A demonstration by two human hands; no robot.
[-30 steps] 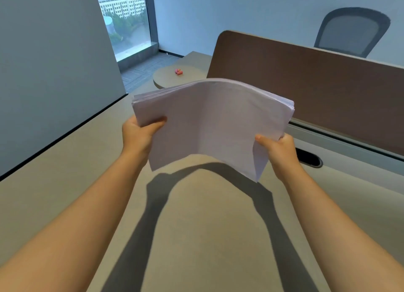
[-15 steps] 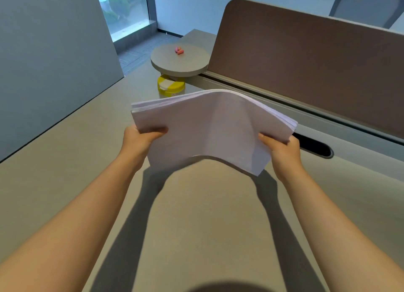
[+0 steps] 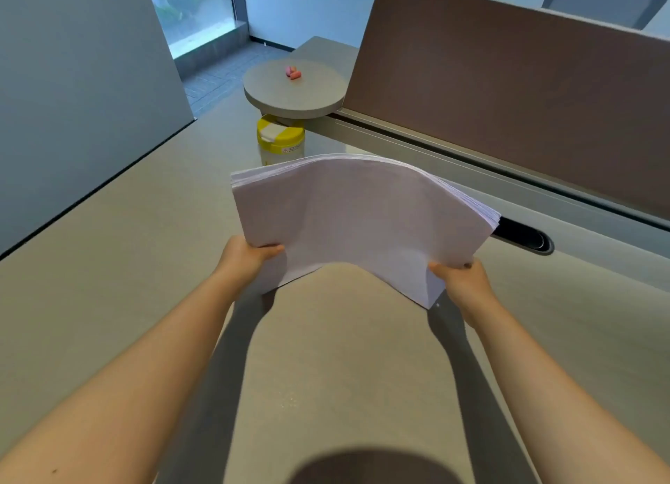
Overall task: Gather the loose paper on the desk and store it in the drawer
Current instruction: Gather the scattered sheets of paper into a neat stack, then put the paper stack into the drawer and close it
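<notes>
Since a second ago you have lowered the thick arched stack of white paper (image 3: pixel 362 222) from up against the brown partition screen (image 3: pixel 507 96) toward the beige bench (image 3: pixel 119 266), and your view has tipped down with it, so the yellow-lidded plastic jar (image 3: pixel 280 141) at upper centre now shows in full. Your left hand (image 3: pixel 250 257) clamps the stack's near left corner, and your right hand (image 3: pixel 458 279) clamps its near right corner; the sheets bow upward between them at the middle of the frame, their lower corners near or touching the bench, which I cannot tell. That suggests the gathering is done and you are squaring the edges before storing. Counted: one stack, one jar, one round grey raised disc (image 3: pixel 293 88) at upper centre carrying two small pink pieces (image 3: pixel 293 72), and one dark oval cable slot (image 3: pixel 522 235) at right. No drawer is in view.
</notes>
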